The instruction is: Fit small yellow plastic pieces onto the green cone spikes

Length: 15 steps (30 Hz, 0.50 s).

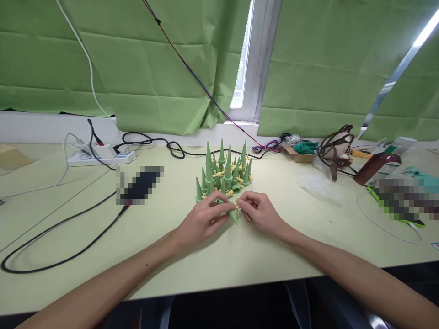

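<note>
My left hand (208, 211) is closed on a green cone (233, 216), whose pointed tip slants down toward the table's front edge. Right beside it, my right hand (258, 210) pinches at a small pale yellow piece (237, 206) at the cone's side; the fingertips partly hide it. I cannot tell whether that piece is fixed to the cone. Just behind both hands stands a cluster of green cones (228, 169), mostly upright, with small yellow pieces (218, 174) among them. A short green ring-like part (236, 188) lies at the cluster's near side.
On the left are a power strip (103, 155), a black cable (61, 262) and a blurred dark device (142, 185). To the right lie clear plastic (318, 185), a cardboard box (299, 154), a brown bottle (377, 168) and a blurred green-edged object (399, 205). Green curtains (154, 68) hang behind.
</note>
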### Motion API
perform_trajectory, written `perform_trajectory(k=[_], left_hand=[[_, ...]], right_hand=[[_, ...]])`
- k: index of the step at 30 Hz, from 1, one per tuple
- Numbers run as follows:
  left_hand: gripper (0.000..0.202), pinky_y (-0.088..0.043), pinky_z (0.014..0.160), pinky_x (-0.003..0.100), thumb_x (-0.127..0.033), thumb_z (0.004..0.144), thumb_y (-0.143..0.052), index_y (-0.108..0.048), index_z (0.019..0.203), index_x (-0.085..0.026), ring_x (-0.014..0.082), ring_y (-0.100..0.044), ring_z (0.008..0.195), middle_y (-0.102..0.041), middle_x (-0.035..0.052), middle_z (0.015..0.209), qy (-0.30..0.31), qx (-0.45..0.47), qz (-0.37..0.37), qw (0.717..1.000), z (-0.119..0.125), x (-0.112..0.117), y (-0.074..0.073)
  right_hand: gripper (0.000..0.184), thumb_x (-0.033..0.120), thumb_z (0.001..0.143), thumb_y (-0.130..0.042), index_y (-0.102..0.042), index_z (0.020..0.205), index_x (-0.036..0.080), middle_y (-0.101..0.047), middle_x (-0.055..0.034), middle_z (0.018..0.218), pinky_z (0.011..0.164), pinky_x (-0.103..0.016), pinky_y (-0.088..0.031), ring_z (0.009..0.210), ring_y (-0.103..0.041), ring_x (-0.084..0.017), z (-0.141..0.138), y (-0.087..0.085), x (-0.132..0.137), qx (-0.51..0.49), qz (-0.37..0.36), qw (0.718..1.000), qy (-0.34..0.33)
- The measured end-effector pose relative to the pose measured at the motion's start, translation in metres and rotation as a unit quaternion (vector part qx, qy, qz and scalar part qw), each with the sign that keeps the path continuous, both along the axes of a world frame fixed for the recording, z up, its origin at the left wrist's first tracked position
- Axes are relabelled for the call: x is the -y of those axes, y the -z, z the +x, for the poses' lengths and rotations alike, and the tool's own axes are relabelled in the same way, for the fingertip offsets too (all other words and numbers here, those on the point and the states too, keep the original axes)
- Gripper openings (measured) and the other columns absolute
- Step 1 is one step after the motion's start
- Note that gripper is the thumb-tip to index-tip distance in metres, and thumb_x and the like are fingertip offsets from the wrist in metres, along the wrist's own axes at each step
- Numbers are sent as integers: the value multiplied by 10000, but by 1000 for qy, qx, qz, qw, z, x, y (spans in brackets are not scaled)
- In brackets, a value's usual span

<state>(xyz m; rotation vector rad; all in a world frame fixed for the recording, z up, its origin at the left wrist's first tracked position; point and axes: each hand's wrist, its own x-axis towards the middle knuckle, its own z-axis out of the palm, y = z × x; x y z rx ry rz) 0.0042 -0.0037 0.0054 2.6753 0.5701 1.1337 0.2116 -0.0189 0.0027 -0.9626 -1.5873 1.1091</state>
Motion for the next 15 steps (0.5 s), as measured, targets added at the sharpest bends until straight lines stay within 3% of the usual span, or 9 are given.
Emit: perform_trajectory(k=[3, 8, 11, 15], left_hand=[[219, -429, 553, 192, -103, 932, -531, -588, 1118, -204, 44, -484, 599, -533, 48, 1059, -17, 10, -44, 999, 0, 2, -1], [140, -416, 524, 194, -277, 906, -617, -522, 944, -180, 71, -489, 573, -532, -17, 827, -85, 56, -192, 976, 5, 4, -9], [309, -376, 489, 197, -422, 957, -536, -545, 784, -166, 82, -450, 510, -494, -38, 616, -89, 60, -320, 941, 7, 3, -12], [486, -307, 419, 203, -547, 984, -425, -537, 705, -165, 81, -393, 395, -431, -49, 451, -27, 63, -491, 868, 8, 1, -9]], right_hand=[[314, 395, 928, -596, -566, 716, 166, -431, 77, 455, 388, -209, -285, 375, -356, -61, 0, 0, -1, -12, 4, 1000, 6], [308, 394, 945, -591, -549, 732, 175, -439, 72, 490, 402, -213, -304, 395, -368, -66, 2, 0, 1, -39, 42, 998, 37], [288, 376, 955, -584, -547, 748, 179, -439, 64, 526, 429, -219, -319, 435, -383, -74, 3, 0, 3, -34, 77, 995, 55], [243, 346, 967, -564, -577, 795, 174, -461, 45, 577, 465, -230, -328, 485, -397, -85, 2, 1, 5, 8, 121, 990, 67]])
